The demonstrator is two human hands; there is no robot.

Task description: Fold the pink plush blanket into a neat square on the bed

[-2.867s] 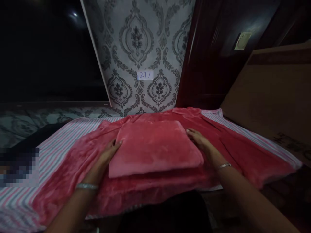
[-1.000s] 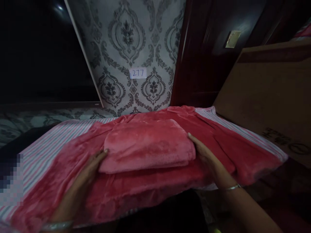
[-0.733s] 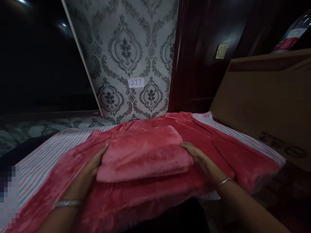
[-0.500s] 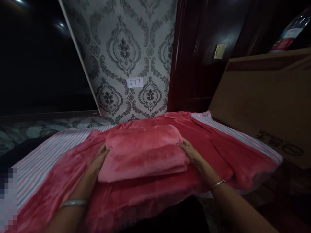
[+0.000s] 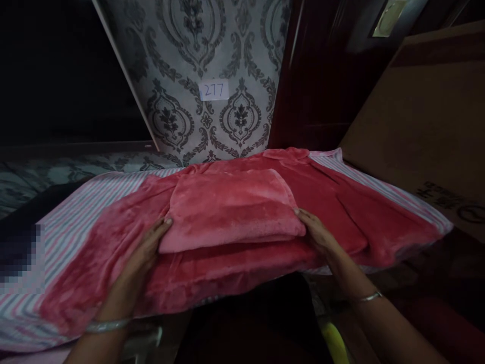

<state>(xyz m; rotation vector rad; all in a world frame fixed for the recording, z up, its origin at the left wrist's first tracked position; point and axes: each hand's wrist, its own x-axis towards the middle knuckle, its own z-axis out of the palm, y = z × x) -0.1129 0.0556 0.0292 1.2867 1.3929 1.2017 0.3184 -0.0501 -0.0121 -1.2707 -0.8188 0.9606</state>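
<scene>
Here's grey scroll-patterned wallpaper (image 5: 229, 55) behind; a pink-white-grey striped cloth (image 5: 91, 202) below, red plush fabric (image 5: 235, 268) spread across it. On that lies the folded red plush bundle (image 5: 233, 207), longest seemingly side to side, left hand (image 5: 147, 244) and right hand (image 5: 317, 233) touching opposite ends, neither nearer; whether either grip pinches, I can't tell.

A small white paper label (image 5: 214, 90), with 277 written on it by hand, is on the grey patterned wallpaper (image 5: 240, 65). To the left of the label there is a large dark screen (image 5: 64, 71). To its right stands a glossy dark-red panel (image 5: 322, 65), which carries a pale plate (image 5: 389, 17), higher than the label. Farther right of the label is a brown cardboard box (image 5: 428, 111) with dark printing.
</scene>
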